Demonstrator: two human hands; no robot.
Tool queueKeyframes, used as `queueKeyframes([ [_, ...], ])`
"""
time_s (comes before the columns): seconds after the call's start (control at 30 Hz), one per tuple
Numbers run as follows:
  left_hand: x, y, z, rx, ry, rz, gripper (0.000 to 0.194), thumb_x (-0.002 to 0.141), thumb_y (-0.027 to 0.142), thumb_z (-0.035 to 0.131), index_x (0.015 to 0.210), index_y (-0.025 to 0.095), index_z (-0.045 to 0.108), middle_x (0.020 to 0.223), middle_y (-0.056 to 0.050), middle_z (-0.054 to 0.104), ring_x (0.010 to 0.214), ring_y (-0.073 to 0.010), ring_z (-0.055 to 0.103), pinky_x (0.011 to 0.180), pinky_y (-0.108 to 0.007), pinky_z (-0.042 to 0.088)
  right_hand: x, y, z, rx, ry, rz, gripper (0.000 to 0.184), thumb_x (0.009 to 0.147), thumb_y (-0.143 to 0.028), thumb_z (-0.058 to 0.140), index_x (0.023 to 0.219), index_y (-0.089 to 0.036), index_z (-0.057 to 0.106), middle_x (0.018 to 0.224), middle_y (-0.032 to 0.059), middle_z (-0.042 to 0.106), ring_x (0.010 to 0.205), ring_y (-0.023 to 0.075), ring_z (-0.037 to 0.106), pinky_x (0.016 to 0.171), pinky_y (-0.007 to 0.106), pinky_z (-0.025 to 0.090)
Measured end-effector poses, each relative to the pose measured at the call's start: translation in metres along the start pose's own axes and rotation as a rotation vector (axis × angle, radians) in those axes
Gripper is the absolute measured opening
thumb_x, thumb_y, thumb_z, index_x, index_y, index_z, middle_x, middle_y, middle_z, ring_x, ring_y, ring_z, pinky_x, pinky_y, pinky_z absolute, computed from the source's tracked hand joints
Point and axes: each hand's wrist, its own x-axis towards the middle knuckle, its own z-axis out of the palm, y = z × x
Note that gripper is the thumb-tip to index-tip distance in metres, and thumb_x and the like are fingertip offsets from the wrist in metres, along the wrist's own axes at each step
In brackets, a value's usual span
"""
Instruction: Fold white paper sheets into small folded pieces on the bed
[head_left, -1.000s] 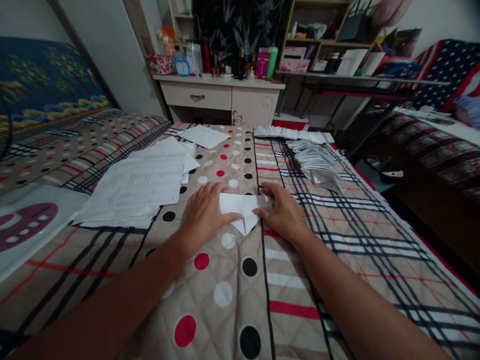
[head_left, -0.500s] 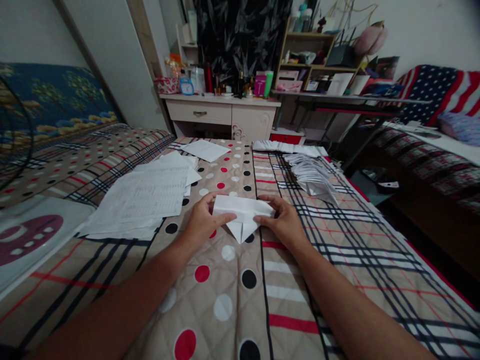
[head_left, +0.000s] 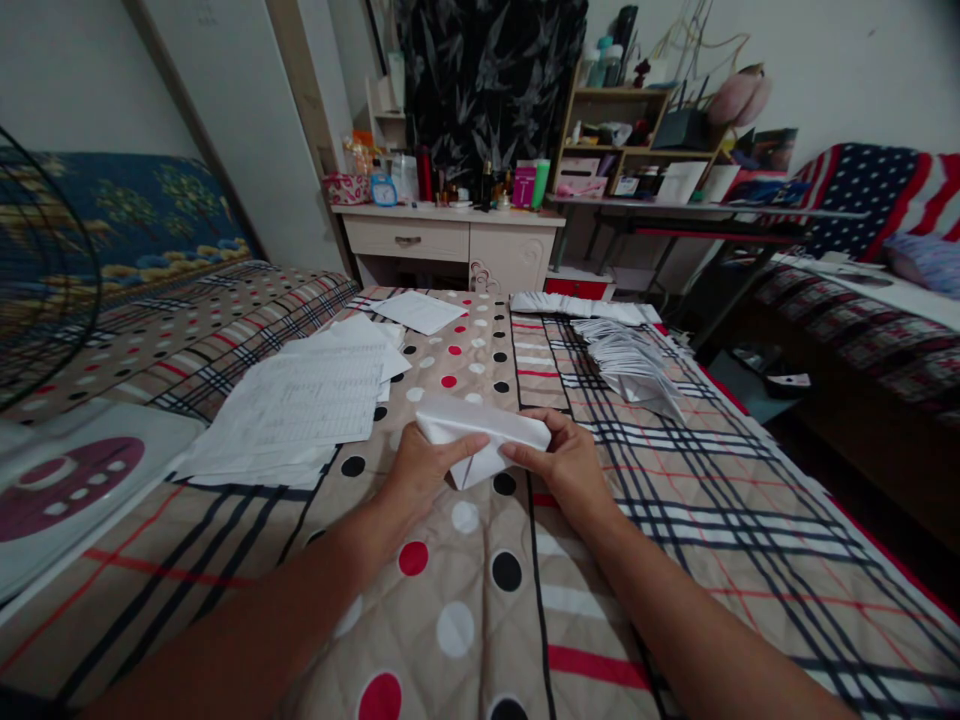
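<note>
A folded sheet of white paper (head_left: pixel 469 425) is held just above the bed between my two hands, with a pointed flap at its lower edge. My left hand (head_left: pixel 431 460) grips its left part, thumb lying across the front face and the other fingers mostly hidden behind. On the right side, my right hand (head_left: pixel 559 455) pinches the paper with its thumb in front and fingers at the back edge. The two thumb tips are close together near the middle of the paper.
Left of my hands lies a pile of printed sheets (head_left: pixel 300 395), with one more sheet (head_left: pixel 420 312) beyond it. A row of folded papers (head_left: pixel 626 365) lies on the right. The patterned bedspread (head_left: pixel 457 560) is beneath; a white dresser (head_left: pixel 409 238) stands behind.
The paper has tilted, its left end now higher and its right end lower. Both thumbs have slid inward along it. The camera view has shifted slightly.
</note>
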Motion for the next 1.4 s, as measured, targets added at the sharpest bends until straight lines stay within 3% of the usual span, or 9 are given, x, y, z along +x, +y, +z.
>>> queueKeyframes([
  [0.23, 0.006, 0.0, -0.003, -0.071, 0.078, 0.011, 0.038, 0.052, 0.028, 0.087, 0.083, 0.011, 0.071, 0.082, -0.007, 0.073, 0.067, -0.0162, 0.066, 0.063, -0.027, 0.052, 0.006, 0.006, -0.006, 0.044, -0.02, 0.009, 0.047, 0.047, -0.026, 0.088, 0.085, -0.017, 0.063, 0.074, -0.002, 0.063, 0.063, 0.0121, 0.056, 0.059, 0.024, 0.046],
  [0.47, 0.012, 0.003, -0.011, -0.069, 0.102, 0.053, 0.031, 0.066, 0.041, 0.076, 0.069, 0.013, 0.065, 0.063, -0.002, 0.067, 0.054, -0.0132, 0.06, 0.05, -0.022, 0.043, 0.007, 0.006, -0.008, 0.037, -0.028, 0.023, 0.049, 0.046, -0.027, 0.088, 0.084, -0.018, 0.06, 0.072, -0.0026, 0.063, 0.061, 0.0126, 0.056, 0.058, 0.025, 0.047],
  [0.63, 0.015, 0.002, -0.01, -0.152, 0.126, 0.098, 0.03, 0.07, 0.044, 0.072, 0.071, 0.015, 0.063, 0.068, -0.003, 0.068, 0.064, -0.0163, 0.064, 0.053, -0.023, 0.044, 0.004, 0.004, -0.004, 0.052, -0.016, 0.044, 0.046, 0.046, -0.026, 0.088, 0.082, -0.017, 0.06, 0.073, -0.0014, 0.064, 0.061, 0.0132, 0.057, 0.058, 0.026, 0.047],
  [0.8, 0.006, 0.002, -0.002, -0.16, -0.013, -0.016, 0.04, 0.058, 0.039, 0.083, 0.085, 0.013, 0.068, 0.076, -0.005, 0.072, 0.066, -0.018, 0.067, 0.063, -0.029, 0.052, -0.004, 0.003, 0.005, 0.114, 0.084, 0.041, 0.042, 0.048, -0.025, 0.086, 0.079, -0.018, 0.06, 0.071, -0.0021, 0.064, 0.06, 0.0132, 0.057, 0.056, 0.025, 0.046],
  [0.9, 0.002, 0.002, 0.0, -0.121, -0.029, -0.078, 0.041, 0.052, 0.034, 0.087, 0.081, 0.011, 0.069, 0.077, -0.006, 0.072, 0.062, -0.0165, 0.065, 0.062, -0.029, 0.053, -0.006, 0.004, 0.008, 0.1, 0.073, 0.026, 0.039, 0.048, -0.025, 0.086, 0.077, -0.017, 0.06, 0.068, -0.0035, 0.061, 0.058, 0.0118, 0.054, 0.054, 0.024, 0.044],
  [1.07, 0.003, 0.0, -0.004, 0.037, -0.047, -0.076, 0.037, 0.053, 0.034, 0.086, 0.077, 0.011, 0.07, 0.073, -0.005, 0.071, 0.057, -0.015, 0.063, 0.055, -0.026, 0.049, -0.003, 0.009, 0.007, -0.023, -0.082, 0.088, 0.034, 0.055, -0.037, 0.084, 0.069, -0.014, 0.063, 0.06, -0.0014, 0.06, 0.05, 0.0099, 0.048, 0.045, 0.022, 0.034],
  [1.2, 0.003, -0.002, -0.006, 0.147, -0.11, -0.068, 0.034, 0.056, 0.036, 0.085, 0.074, 0.011, 0.069, 0.071, -0.005, 0.07, 0.055, -0.0141, 0.061, 0.051, -0.024, 0.046, -0.001, 0.013, 0.006, -0.039, -0.162, 0.117, 0.035, 0.057, -0.041, 0.082, 0.072, -0.013, 0.069, 0.063, 0.0012, 0.065, 0.05, 0.0111, 0.05, 0.044, 0.022, 0.034],
  [1.33, 0.001, 0.001, -0.005, 0.213, -0.228, -0.076, 0.031, 0.061, 0.036, 0.081, 0.077, 0.012, 0.07, 0.072, -0.005, 0.071, 0.055, -0.0129, 0.06, 0.051, -0.022, 0.045, -0.001, 0.012, 0.005, -0.027, -0.086, 0.102, 0.034, 0.057, -0.04, 0.082, 0.072, -0.013, 0.07, 0.064, 0.0022, 0.066, 0.049, 0.0124, 0.052, 0.044, 0.023, 0.037],
  [1.4, 0.001, 0.003, -0.006, 0.294, -0.287, -0.072, 0.029, 0.063, 0.037, 0.08, 0.074, 0.012, 0.069, 0.063, -0.004, 0.068, 0.048, -0.0109, 0.057, 0.045, -0.02, 0.041, -0.001, 0.01, 0.004, -0.022, -0.032, 0.094, 0.035, 0.057, -0.04, 0.082, 0.075, -0.012, 0.071, 0.066, 0.0032, 0.068, 0.05, 0.0137, 0.054, 0.045, 0.024, 0.039],
])
